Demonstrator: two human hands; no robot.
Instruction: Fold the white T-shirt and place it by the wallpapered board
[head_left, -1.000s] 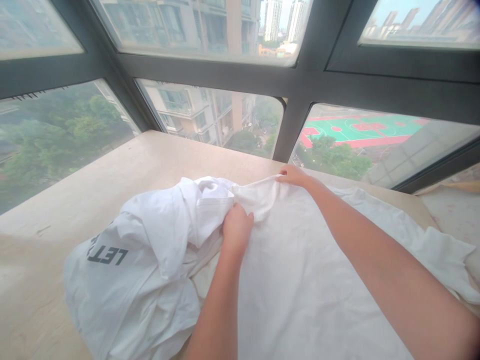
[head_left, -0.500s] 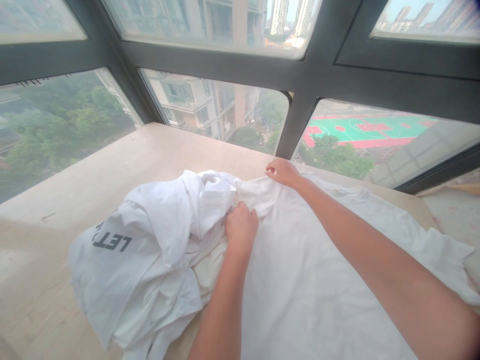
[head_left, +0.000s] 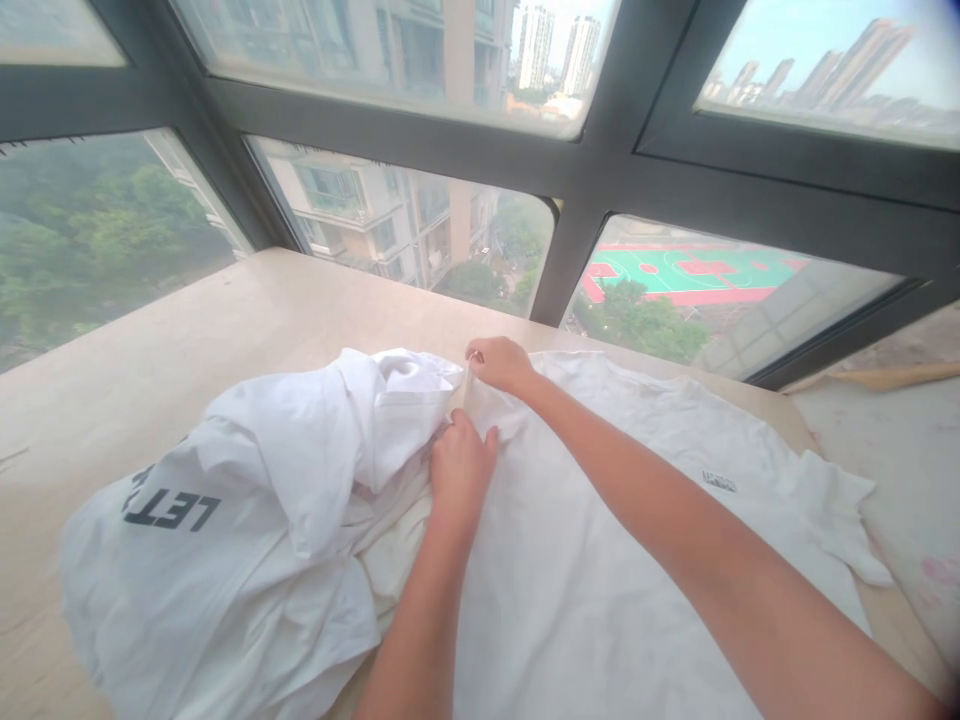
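Note:
A white T-shirt [head_left: 570, 560] with a small dark print lies spread on the sill, its collar side toward the window. My right hand [head_left: 499, 365] pinches the edge of its left-lying sleeve and lifts the cloth slightly. Just below, my left hand [head_left: 459, 455] has its fingers curled on the same sleeve, with the thumb a little apart; the fingertips are partly hidden. To the left, close beside my left hand, a crumpled heap of white clothes [head_left: 292, 430] shows dark letters reading "LET".
A pale stone windowsill [head_left: 330, 290] carries the clothes. Dark window frames [head_left: 420, 145] with glass panes rise along its far and left sides. At the right lies a pale, pink-flecked surface [head_left: 892, 450].
My right hand has moved left along the T-shirt's edge to the sleeve, close to my left hand. The small print on the shirt has come into sight. The view has shifted to the right.

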